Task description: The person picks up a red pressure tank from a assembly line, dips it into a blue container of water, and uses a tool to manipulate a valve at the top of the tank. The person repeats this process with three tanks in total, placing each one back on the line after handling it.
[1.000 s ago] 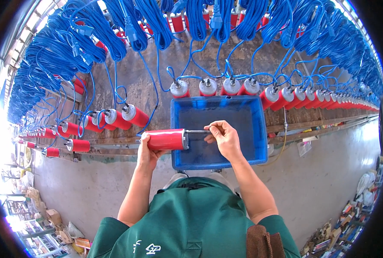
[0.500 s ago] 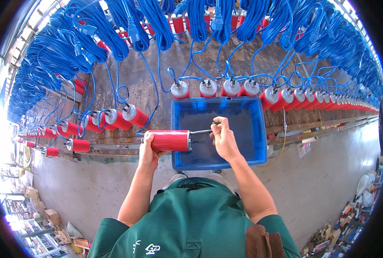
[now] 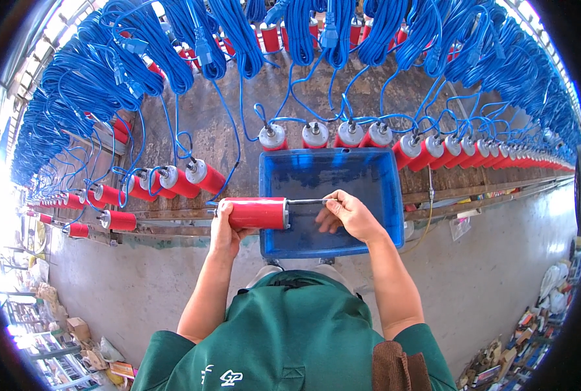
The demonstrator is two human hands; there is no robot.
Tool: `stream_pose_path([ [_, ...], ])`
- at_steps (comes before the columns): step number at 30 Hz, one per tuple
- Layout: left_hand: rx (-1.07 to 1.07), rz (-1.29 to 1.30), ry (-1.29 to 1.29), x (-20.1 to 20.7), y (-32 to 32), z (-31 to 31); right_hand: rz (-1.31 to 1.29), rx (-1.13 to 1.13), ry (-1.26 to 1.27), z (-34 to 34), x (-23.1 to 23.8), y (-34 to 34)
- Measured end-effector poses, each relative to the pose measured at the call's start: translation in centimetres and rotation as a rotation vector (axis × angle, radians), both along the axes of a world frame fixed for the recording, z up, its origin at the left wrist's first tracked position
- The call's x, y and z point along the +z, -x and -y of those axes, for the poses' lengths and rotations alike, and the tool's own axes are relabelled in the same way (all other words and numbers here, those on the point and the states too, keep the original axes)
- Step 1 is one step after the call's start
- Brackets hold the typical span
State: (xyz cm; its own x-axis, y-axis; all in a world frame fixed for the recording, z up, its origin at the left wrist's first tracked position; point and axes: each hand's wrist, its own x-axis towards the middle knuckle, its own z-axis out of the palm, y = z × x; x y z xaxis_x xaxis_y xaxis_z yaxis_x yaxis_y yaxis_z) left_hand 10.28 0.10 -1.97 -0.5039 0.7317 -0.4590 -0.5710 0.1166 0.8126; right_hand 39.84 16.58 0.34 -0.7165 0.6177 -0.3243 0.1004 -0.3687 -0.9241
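My left hand (image 3: 222,229) is wrapped round a red cylinder (image 3: 259,213), held sideways over the left part of the blue bin (image 3: 265,241). A blue cable (image 3: 239,158) runs down to the cylinder's left end. From its right end a thin grey rod (image 3: 305,202) sticks out, roughly level. The thumb and forefinger of my right hand (image 3: 354,218) pinch the rod's outer end, while the other fingers hang lower over the bin, slightly blurred. Whether the rod belongs to the cylinder or is a separate tool I cannot tell.
Similar red cylinders with grey caps (image 3: 315,135) stand along the edge of the brown table (image 3: 192,124), some behind the bin. Bundled blue cables (image 3: 238,39) hang across the far side. A thin yellow hose (image 3: 428,229) dangles right of the bin. Shelves with clutter (image 3: 49,352) flank the floor.
My right hand has turned and shifted slightly right and down, its fingers now pointing left on the rod's end. My left hand and the red cylinder have hardly moved.
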Motion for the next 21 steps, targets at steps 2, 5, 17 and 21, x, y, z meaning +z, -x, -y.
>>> stream_pose_path([
  [2, -0.049, -0.006, 0.003, -0.1, 0.2, 0.1, 0.056, 0.023, -0.016, -0.3, -0.6, -0.2],
  [5, -0.025, 0.002, -0.010, -0.3, 0.1, 0.1, 0.138, 0.024, -0.007, -0.4, -1.1, 0.0],
  [17, 0.002, 0.041, 0.008, -0.2, -0.1, -0.2, 0.002, -0.066, 0.106, 0.4, -2.8, 0.1],
  [21, -0.005, 0.036, 0.018, -0.1, -0.1, -0.2, 0.137, -0.021, 0.016, 0.3, -2.4, -0.1],
])
